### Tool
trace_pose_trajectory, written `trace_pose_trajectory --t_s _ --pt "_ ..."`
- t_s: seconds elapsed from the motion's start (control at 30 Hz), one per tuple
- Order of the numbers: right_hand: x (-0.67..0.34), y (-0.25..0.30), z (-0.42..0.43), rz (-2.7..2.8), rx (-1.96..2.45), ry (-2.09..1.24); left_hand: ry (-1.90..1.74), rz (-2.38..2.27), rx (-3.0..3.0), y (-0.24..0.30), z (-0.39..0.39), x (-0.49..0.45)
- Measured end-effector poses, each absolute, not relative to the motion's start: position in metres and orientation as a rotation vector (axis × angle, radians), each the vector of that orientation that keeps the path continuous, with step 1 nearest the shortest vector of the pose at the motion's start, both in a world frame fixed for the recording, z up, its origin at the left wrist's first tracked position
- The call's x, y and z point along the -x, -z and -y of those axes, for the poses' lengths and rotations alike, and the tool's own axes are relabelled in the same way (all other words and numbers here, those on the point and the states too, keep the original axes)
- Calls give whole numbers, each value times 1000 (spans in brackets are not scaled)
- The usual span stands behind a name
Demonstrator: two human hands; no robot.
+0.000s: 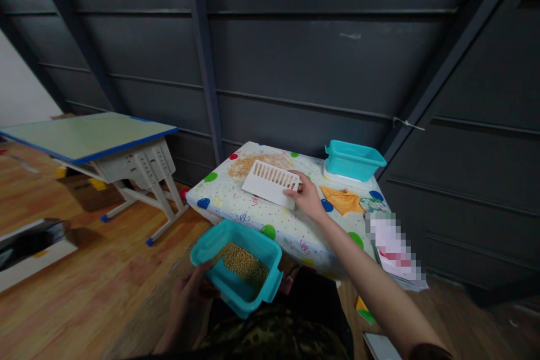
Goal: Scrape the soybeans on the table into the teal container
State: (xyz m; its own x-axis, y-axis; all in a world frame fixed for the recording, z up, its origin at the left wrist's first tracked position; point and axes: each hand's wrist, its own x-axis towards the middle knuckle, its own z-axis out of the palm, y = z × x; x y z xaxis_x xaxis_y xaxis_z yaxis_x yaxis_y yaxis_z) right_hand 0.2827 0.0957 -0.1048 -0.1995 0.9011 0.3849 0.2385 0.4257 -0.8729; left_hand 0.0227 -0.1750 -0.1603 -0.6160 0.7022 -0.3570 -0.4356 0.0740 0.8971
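My left hand (192, 292) grips the near-left corner of a teal plastic container (236, 273), holding it below the table's front edge. The container holds a layer of tan beans (244, 263). My right hand (304, 194) reaches out over the table and pinches the right end of a white slotted scraper (270, 183) that rests on the dotted tablecloth (253, 208). Just beyond the scraper lies a loose pile of the same beans (253, 163) on the cloth.
A second teal container (352, 158) sits on a white lid at the table's back right, with an orange cloth (343, 199) beside it. Papers (394, 250) hang off the right edge. A green-topped desk (88, 138) stands at left on the wooden floor. A dark wall rises behind.
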Motion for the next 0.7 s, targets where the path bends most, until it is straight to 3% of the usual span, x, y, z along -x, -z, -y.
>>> trace_pose_trajectory --t_s 0.7 --pt "-314 97 -148 1535 1018 -832 -1579 -1438 -412 180 172 -14"
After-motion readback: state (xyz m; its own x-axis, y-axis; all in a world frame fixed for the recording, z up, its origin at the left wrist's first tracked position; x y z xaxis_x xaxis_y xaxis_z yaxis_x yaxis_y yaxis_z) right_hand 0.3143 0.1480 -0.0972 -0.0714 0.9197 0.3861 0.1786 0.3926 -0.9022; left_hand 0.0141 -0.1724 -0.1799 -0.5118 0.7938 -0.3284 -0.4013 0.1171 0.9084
